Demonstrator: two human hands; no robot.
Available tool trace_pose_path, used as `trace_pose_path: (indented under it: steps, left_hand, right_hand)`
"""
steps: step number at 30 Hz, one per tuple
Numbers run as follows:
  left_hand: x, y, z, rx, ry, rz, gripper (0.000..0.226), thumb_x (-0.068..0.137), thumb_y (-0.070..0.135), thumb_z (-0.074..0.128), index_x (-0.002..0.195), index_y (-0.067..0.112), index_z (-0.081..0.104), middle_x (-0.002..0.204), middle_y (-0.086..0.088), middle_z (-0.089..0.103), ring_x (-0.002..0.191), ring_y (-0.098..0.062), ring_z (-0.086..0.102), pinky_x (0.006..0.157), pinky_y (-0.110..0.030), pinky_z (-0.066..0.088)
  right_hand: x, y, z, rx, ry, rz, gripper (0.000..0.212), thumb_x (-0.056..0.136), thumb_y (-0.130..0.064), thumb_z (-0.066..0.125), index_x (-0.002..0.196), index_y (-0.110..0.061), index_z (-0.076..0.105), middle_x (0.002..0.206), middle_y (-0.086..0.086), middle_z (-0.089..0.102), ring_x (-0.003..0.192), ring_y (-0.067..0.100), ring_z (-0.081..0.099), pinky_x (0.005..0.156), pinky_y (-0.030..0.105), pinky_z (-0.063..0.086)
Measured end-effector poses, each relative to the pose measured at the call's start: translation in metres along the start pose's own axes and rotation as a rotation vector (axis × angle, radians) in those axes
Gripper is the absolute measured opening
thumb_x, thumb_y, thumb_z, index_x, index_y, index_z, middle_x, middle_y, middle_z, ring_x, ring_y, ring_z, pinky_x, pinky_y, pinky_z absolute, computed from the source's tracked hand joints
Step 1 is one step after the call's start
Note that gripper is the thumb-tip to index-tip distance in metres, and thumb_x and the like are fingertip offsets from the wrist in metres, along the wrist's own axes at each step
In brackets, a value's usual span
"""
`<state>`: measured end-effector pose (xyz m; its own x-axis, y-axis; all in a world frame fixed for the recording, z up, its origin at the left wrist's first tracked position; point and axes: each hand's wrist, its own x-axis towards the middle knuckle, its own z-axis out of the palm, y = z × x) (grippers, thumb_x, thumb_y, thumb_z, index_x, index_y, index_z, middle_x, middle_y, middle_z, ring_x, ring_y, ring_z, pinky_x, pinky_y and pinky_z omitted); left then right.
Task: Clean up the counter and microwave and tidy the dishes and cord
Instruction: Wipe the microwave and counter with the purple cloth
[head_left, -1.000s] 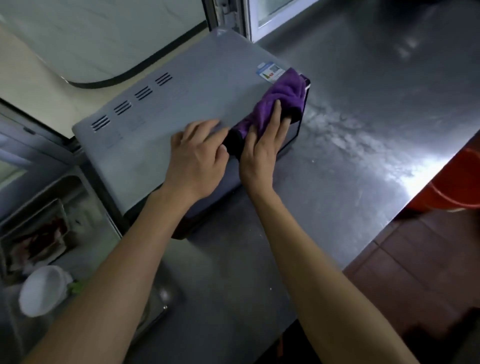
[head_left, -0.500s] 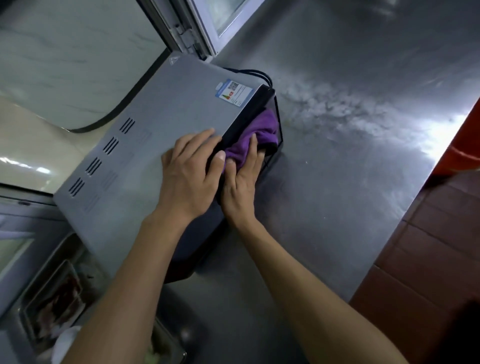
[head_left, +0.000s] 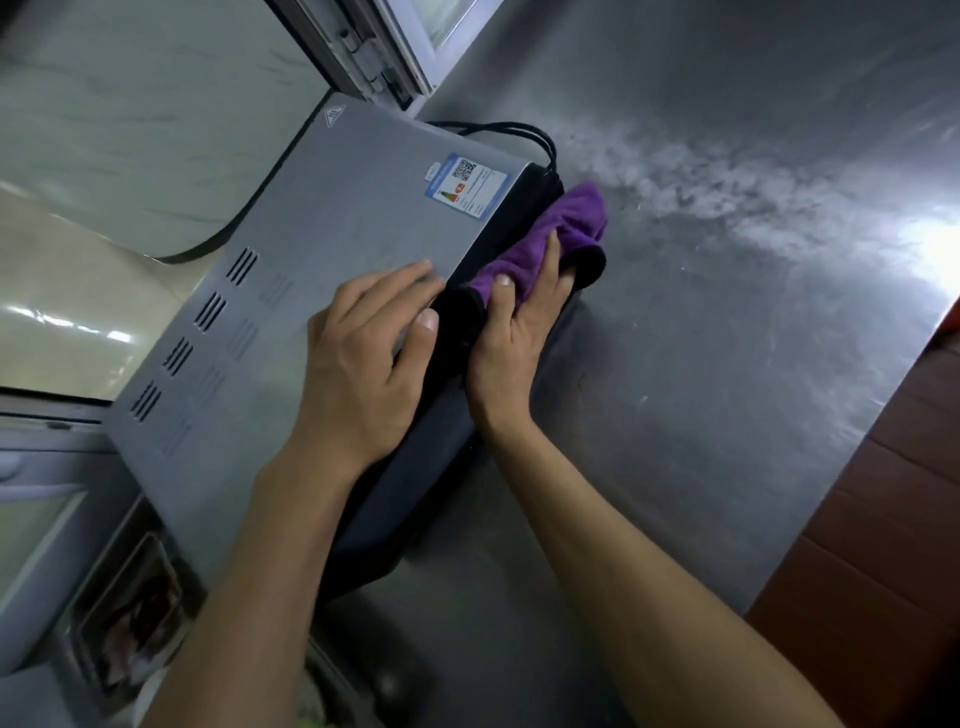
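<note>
A grey microwave stands on the steel counter, with its black front facing right. My left hand lies flat on its top near the front edge, holding nothing. My right hand grips a bunched purple cloth and presses it against the upper part of the black front, close to the far corner. A black cord loops on the counter just behind that corner. The front below the cloth is hidden from me.
A whitish smeared streak crosses the counter beyond the microwave. A window frame stands behind it. At lower left is a sink with dishes in it. The counter's edge drops to brown floor tiles on the right.
My right hand has carried the cloth from the microwave's top corner down onto its black front, then along it toward the far corner. My left hand stays on the top.
</note>
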<state>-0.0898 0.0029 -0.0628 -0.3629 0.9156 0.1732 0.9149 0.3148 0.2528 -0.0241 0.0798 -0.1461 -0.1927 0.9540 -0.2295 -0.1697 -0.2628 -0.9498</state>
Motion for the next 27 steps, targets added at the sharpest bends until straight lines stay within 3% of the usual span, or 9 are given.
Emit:
trace_pose_path:
  steps: [3, 6, 8, 12, 16, 19, 21, 24, 27]
  left_hand:
    - [-0.002, 0.000, -0.001, 0.008, -0.034, 0.010, 0.045, 0.103, 0.035, 0.036, 0.138, 0.018, 0.058, 0.145, 0.004, 0.054, 0.134, -0.017, 0.046, 0.105, -0.050, 0.042]
    - [-0.009, -0.008, -0.007, -0.018, -0.094, 0.030, 0.044, 0.104, 0.031, 0.038, 0.142, 0.018, 0.054, 0.148, 0.002, 0.050, 0.137, -0.017, 0.042, 0.108, -0.051, 0.039]
    - [-0.020, -0.016, -0.015, -0.031, -0.116, 0.019, 0.042, 0.103, 0.025, 0.041, 0.142, 0.017, 0.054, 0.149, 0.001, 0.050, 0.137, -0.018, 0.041, 0.109, -0.051, 0.039]
    - [-0.055, -0.030, -0.033, -0.014, -0.127, -0.008, 0.045, 0.099, 0.014, 0.040, 0.140, 0.014, 0.056, 0.147, -0.003, 0.050, 0.136, -0.020, 0.042, 0.111, -0.047, 0.039]
    - [-0.095, -0.044, -0.043, -0.018, -0.123, -0.016, 0.044, 0.099, 0.011, 0.039, 0.140, 0.013, 0.056, 0.147, -0.003, 0.051, 0.136, -0.018, 0.042, 0.111, -0.044, 0.039]
    - [-0.121, -0.054, -0.048, -0.029, -0.111, -0.022, 0.044, 0.100, 0.009, 0.040, 0.141, 0.014, 0.055, 0.146, -0.002, 0.051, 0.136, -0.016, 0.041, 0.111, -0.043, 0.039]
    - [-0.137, -0.061, -0.051, -0.033, -0.115, -0.014, 0.043, 0.102, 0.009, 0.041, 0.142, 0.014, 0.054, 0.147, -0.002, 0.050, 0.137, -0.015, 0.040, 0.112, -0.041, 0.038]
    - [-0.159, -0.068, -0.055, -0.034, -0.134, -0.007, 0.044, 0.103, 0.011, 0.041, 0.145, 0.017, 0.050, 0.151, -0.001, 0.047, 0.141, -0.014, 0.036, 0.115, -0.042, 0.035]
    - [-0.172, -0.073, -0.059, -0.027, -0.152, 0.004, 0.044, 0.104, 0.014, 0.039, 0.148, 0.019, 0.046, 0.154, 0.001, 0.043, 0.143, -0.013, 0.032, 0.116, -0.044, 0.033]
  right_hand:
    - [-0.026, 0.012, 0.003, -0.040, -0.052, 0.010, 0.066, 0.091, -0.056, 0.033, 0.154, -0.043, 0.017, 0.167, 0.002, -0.001, 0.138, -0.018, -0.013, 0.111, 0.010, -0.004]
    - [-0.059, 0.026, 0.007, -0.091, -0.105, 0.012, 0.064, 0.089, -0.058, 0.028, 0.150, -0.050, 0.009, 0.167, 0.002, -0.004, 0.128, -0.027, -0.022, 0.109, 0.006, -0.009]
    - [-0.080, 0.031, 0.009, -0.094, -0.131, 0.049, 0.062, 0.088, -0.059, 0.027, 0.145, -0.056, 0.004, 0.167, 0.003, -0.007, 0.132, -0.023, -0.020, 0.113, 0.016, -0.008]
    - [-0.115, 0.034, 0.016, -0.089, -0.112, 0.063, 0.062, 0.087, -0.059, 0.027, 0.145, -0.054, 0.004, 0.166, 0.006, -0.008, 0.149, 0.008, -0.005, 0.116, 0.027, -0.005]
    - [-0.154, 0.043, 0.026, -0.098, -0.091, 0.043, 0.060, 0.088, -0.058, 0.029, 0.143, -0.056, 0.004, 0.166, 0.006, -0.008, 0.150, 0.012, -0.005, 0.123, 0.038, -0.002]
    - [-0.192, 0.055, 0.033, -0.076, -0.126, 0.072, 0.059, 0.086, -0.058, 0.031, 0.139, -0.059, 0.005, 0.166, 0.009, -0.007, 0.149, 0.010, -0.006, 0.124, 0.041, -0.001]
    - [-0.222, 0.065, 0.038, -0.085, -0.145, 0.076, 0.059, 0.086, -0.060, 0.031, 0.138, -0.062, 0.003, 0.166, 0.009, -0.006, 0.146, 0.000, -0.008, 0.124, 0.041, -0.002]
    - [-0.268, 0.081, 0.045, -0.101, -0.185, 0.057, 0.063, 0.088, -0.063, 0.031, 0.138, -0.069, -0.006, 0.163, -0.003, -0.010, 0.138, -0.014, -0.025, 0.123, 0.038, -0.007]
    - [-0.300, 0.097, 0.049, -0.105, -0.221, 0.066, 0.064, 0.089, -0.064, 0.030, 0.138, -0.072, -0.010, 0.159, -0.014, -0.017, 0.138, -0.012, -0.030, 0.123, 0.042, -0.008]
